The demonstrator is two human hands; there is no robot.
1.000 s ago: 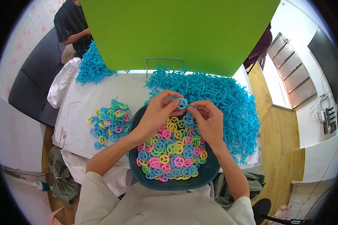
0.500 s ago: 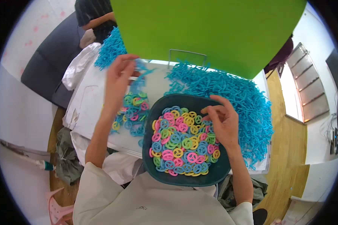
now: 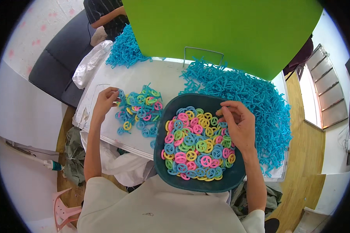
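Note:
My left hand [image 3: 104, 104] is at the left edge of a loose pile of blue stick pieces with coloured rings [image 3: 140, 106] on the white table. Its fingers are bent but apart, with the tips beside a blue ring at the pile's edge. A dark green plastic basin [image 3: 200, 187] stands in front of me, full of small wheel-like plastic rings [image 3: 190, 155] in pink, yellow, green and blue. Over the basin's right rim, my right hand [image 3: 240, 126] has its thumb and fingers curled together; whatever they pinch is too small to make out.
A large heap of blue plastic sticks [image 3: 256, 112] covers the table's right side. Another blue heap [image 3: 126, 48] lies at the far left, near another person's arm [image 3: 109, 18]. A green panel [image 3: 221, 35] stands at the back behind a metal wire handle [image 3: 203, 48].
My left hand has come back toward me and left, away from blurred blue pieces that were in the air beside it. The pile near it looks higher. My right hand stays at the basin.

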